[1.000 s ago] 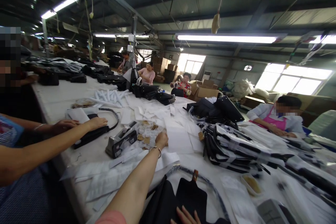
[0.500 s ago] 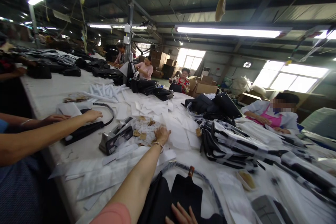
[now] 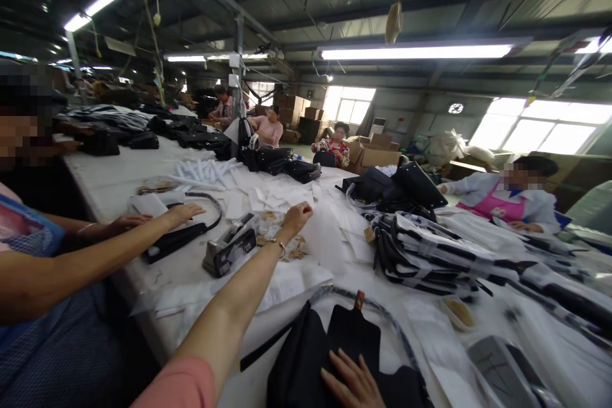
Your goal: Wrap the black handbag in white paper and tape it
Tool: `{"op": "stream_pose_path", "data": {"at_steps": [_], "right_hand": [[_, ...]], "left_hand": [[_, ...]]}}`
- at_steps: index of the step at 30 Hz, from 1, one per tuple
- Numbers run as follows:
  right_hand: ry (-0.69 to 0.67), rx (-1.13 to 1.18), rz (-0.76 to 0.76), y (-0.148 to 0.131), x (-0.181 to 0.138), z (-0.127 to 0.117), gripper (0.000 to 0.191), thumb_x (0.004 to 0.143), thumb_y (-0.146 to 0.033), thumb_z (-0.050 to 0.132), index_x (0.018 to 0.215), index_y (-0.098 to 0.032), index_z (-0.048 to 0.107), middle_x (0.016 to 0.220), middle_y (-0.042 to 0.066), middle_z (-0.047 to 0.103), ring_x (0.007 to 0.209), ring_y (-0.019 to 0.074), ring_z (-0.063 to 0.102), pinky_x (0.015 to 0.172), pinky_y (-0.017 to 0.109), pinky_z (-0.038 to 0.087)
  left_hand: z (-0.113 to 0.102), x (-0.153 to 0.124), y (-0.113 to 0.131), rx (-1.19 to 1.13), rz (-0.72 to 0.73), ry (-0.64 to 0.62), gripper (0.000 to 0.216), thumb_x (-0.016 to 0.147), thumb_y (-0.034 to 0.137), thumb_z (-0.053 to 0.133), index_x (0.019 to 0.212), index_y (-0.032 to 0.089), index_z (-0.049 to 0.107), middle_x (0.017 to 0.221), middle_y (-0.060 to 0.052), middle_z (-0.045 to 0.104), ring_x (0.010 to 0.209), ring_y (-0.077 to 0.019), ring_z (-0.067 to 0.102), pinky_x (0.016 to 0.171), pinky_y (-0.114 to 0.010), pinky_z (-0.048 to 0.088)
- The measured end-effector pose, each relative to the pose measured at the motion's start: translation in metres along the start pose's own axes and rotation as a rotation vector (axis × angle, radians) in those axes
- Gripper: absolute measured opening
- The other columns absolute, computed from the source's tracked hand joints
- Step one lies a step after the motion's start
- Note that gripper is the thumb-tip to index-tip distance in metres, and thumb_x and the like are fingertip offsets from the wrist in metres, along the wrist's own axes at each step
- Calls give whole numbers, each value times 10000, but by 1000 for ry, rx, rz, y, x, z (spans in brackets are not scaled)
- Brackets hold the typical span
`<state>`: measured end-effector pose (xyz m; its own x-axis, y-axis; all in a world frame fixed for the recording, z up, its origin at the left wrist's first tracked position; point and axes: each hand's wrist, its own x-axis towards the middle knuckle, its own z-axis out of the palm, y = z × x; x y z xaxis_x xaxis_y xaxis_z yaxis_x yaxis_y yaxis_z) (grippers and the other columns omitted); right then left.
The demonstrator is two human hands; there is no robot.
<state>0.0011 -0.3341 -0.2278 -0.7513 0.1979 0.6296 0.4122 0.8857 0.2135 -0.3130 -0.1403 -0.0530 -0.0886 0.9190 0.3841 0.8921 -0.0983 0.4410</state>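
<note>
The left hand (image 3: pixel 297 219) has lifted up and away from the small packets (image 3: pixel 292 248) it was over half a second ago, its fingertips now drawn together; more of the right hand (image 3: pixel 354 381) has come into view on the black bag (image 3: pixel 294 360).

That bag lies nearest, on the table (image 3: pixel 325 275), cut off by the bottom edge. Its body is long from side to side, while the raised flap (image 3: pixel 356 335) points away from the wearer, amber-brown tab (image 3: pixel 359 299) foremost, inside the arch of the wrapped handle (image 3: pixel 399 331). The right grip is released, fingers spread over the bag (the wrist is out of frame). Whether the left grip pinches anything, I cannot tell.

A grey block (image 3: pixel 497 366) at the near right bears dark strokes, like handwriting, that I cannot read. Left of the packets stands a tape dispenser (image 3: pixel 232 245), its label too small to make out. Farther left, a co-worker's hand (image 3: pixel 185 213) covers part of another black bag (image 3: pixel 174 242). Beyond the stacked bags (image 3: pixel 415 255) sits a person in a pink apron (image 3: pixel 495 201) (its pale marking is illegible).
</note>
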Motion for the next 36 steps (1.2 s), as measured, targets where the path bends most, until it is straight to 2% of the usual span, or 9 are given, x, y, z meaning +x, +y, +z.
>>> {"op": "stream_pose_path", "data": {"at_steps": [3,8,14,19,22,25,28,31,36], "right_hand": [[-88,54,-32,5,6,-13,639,897,-689,473,1446,-365,440,1253,27,674,1062,232,690,820,323,610],[-194,73,53,-5,11,-28,768,828,-671,610,1487,-352,378,1369,59,586,1182,292,616,929,408,565],[-160,162,107,-11,18,-38,746,815,-595,675,1473,-378,397,1366,37,592,1171,293,626,922,423,567],[-159,181,152,-14,14,-40,705,841,-541,667,1472,-374,401,1390,41,574,1192,311,610,926,466,557],[-172,186,149,-11,8,-36,719,847,-524,661,1488,-380,369,1406,37,560,1204,320,599,931,479,552],[-187,183,130,-5,0,-30,733,842,-515,657,1495,-393,350,1416,30,550,1209,334,593,923,493,552],[-167,165,102,1,-4,-24,733,855,-503,622,1511,-399,311,1393,36,571,1172,340,618,869,499,571],[-146,175,100,-2,-5,-26,712,858,-507,612,1503,-377,342,1384,53,579,1162,348,622,851,513,577],[-158,220,309,-27,8,-49,467,874,-519,611,1249,-243,642,1110,93,725,971,302,702,747,409,611]], "left_hand": [[-17,-23,-3,77,114,24,204,976,301,541,1087,153,626,1067,-65,646,985,-202,619,921,-426,495],[-34,-62,-14,216,182,56,206,936,84,474,969,153,665,1038,-124,644,1036,-243,583,998,-432,391],[-59,-65,-8,326,162,172,248,940,98,412,1041,131,635,1101,-184,593,1108,-309,514,964,-467,378],[-70,-66,5,374,266,82,194,879,75,514,1013,144,637,981,-117,639,926,-241,585,851,-374,442],[-77,-72,14,398,306,89,248,918,71,441,1102,96,604,1042,-163,634,964,-259,588,864,-405,445],[-84,-88,33,398,465,24,219,966,128,436,1079,161,621,1021,-95,659,970,-205,599,905,-349,438],[-85,-122,62,347,691,49,289,1018,171,343,1120,174,613,1109,-80,656,1040,-178,584,969,-328,411],[-75,-174,88,234,904,87,335,1040,208,289,1137,186,608,1191,-73,634,1108,-157,556,1004,-293,390],[-43,-264,91,201,1059,-179,201,984,204,454,1108,196,612,943,-37,628,818,-162,584,751,-298,456]]}}
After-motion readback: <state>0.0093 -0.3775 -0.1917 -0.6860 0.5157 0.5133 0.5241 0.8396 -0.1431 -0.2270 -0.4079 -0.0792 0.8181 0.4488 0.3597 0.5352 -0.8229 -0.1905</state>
